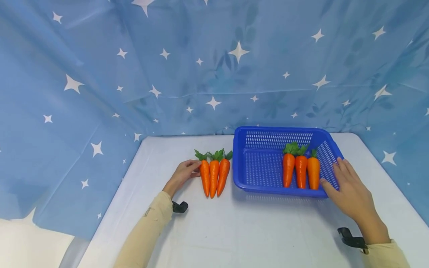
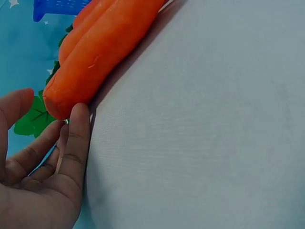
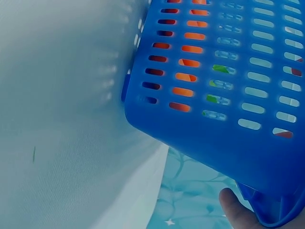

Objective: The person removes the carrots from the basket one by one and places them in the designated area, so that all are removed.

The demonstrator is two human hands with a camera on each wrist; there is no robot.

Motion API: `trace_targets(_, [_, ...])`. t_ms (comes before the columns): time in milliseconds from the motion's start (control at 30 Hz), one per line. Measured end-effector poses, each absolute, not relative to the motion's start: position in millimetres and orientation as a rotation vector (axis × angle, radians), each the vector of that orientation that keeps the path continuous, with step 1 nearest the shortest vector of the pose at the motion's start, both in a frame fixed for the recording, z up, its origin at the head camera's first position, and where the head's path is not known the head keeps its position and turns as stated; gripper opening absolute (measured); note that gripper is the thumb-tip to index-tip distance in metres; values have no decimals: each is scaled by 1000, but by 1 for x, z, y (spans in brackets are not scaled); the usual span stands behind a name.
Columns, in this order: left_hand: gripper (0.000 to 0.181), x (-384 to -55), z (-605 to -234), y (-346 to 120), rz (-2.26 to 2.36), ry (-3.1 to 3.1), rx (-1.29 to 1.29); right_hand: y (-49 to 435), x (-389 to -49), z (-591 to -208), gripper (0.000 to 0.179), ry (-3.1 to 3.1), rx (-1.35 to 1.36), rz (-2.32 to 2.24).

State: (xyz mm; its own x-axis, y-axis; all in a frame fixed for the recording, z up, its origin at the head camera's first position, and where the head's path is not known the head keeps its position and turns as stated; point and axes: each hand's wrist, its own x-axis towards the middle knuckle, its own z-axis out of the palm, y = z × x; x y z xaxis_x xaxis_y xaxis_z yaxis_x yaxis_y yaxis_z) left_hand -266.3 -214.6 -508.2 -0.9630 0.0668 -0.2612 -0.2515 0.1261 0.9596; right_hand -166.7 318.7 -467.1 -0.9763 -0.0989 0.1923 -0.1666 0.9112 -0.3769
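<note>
Three orange carrots with green tops lie side by side on the white table. At the left of that row, my left hand has its fingertips at the top end of the nearest carrot. Its thumb stands off from the carrot in the left wrist view. Over at the blue plastic basket, my right hand rests against the front right corner, fingers extended along the rim. A finger shows beside the rim in the right wrist view; the others are hidden. Three more carrots lie inside the basket.
A blue curtain with white stars hangs behind and beside the table. White tabletop stretches in front of the carrots and basket. Black wrist mounts stick out from both wrists, beside the light sleeves.
</note>
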Motion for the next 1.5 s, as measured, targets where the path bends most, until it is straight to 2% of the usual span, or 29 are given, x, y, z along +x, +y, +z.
trace_targets(467, [44,-266,-510,-223,1977,2069,-143,315,-166,-465,83,-2914,208,541])
trace_targets(867, [48,-273,-494,-234,2042,2052,-199,316,-168,-466,84,-2914,217,518])
trace_targets(1033, [53,-278,-476,-233,2124,2081,-229,315,-168,-466,84,-2925,207,529])
trace_targets(1300, [78,-286,-434,-225,2301,2010,-106,316,-167,-467,85,-2919,199,529])
trace_targets(1500, [77,-290,-408,-213,2445,1835,45,317,-168,-468,85,-2915,202,526])
